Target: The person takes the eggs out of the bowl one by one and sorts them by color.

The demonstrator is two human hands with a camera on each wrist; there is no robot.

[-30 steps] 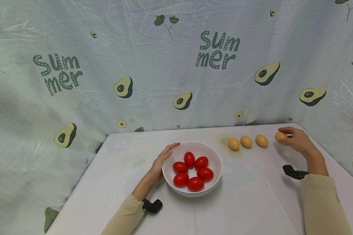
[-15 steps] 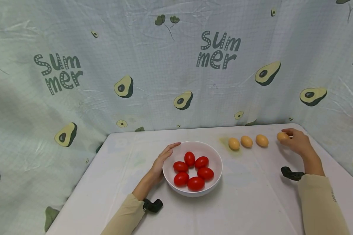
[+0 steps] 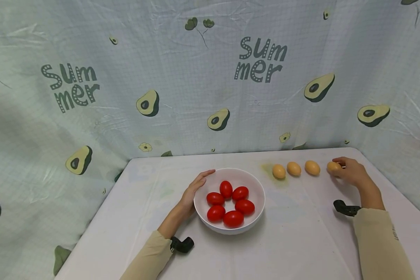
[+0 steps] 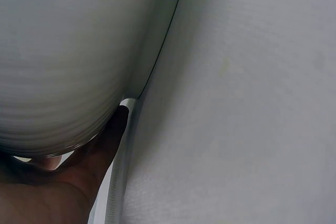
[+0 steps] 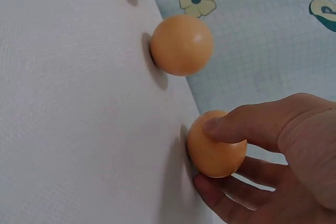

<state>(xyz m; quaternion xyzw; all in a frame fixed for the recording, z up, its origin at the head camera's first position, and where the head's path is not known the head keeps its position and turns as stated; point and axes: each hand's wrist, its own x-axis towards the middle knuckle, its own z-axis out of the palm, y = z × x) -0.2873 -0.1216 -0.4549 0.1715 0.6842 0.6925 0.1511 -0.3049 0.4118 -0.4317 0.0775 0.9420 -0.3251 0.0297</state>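
Note:
A white bowl [image 3: 231, 230] holds several glossy red ovals [image 3: 233, 219] that look like small tomatoes. My left hand [image 3: 189, 196] rests along the bowl's left side, fingers extended against the rim. In the left wrist view, the bowl's outer wall [image 4: 68, 66] fills the upper left, with part of the left hand [image 4: 79, 171] against it, in shadow. At the right back of the table, my right hand [image 3: 351, 171] pinches an orange-yellow egg [image 5: 215, 150] between thumb and fingers, low at the tabletop.
Several more orange-yellow eggs stand in a row left of the right hand, among them a near one [image 3: 312, 168] and a far one [image 3: 278, 171]. The white table [image 3: 283, 249] ends at a hanging cloth [image 3: 182, 77] printed with avocados.
The right hand has come slightly down and left with the egg, closer to the row. The left hand and the bowl have stayed in place.

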